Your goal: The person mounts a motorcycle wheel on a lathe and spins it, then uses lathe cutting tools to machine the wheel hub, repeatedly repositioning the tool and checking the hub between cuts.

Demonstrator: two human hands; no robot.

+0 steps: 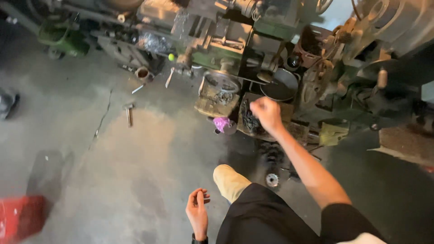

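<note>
**Right hand over the scrap boxes at the foot of the machine; left hand idle**

We find the right hand (266,113) stretched out at arm's length, its fingers curled into a loose fist above a shallow box of dark metal parts (250,118). The motion blur hides whether it grips anything, so we cannot tell. The left hand (197,211) hangs low beside the dark trouser leg (262,217), fingers half bent, holding nothing and touching nothing.

The box sits on the oily concrete floor (135,158), just beside a second box holding a round metal disc (220,81), both pushed up against the base of the green machine (235,40), in our judgement so that parts stay within reach of it. A dark round pan (280,86) stands just behind them, a pink scrap (221,123) in front. A loose hammer (129,113) lies well apart on the floor. One tan shoe (229,180) is planted forward, near a small toothed gear (271,180)
</note>
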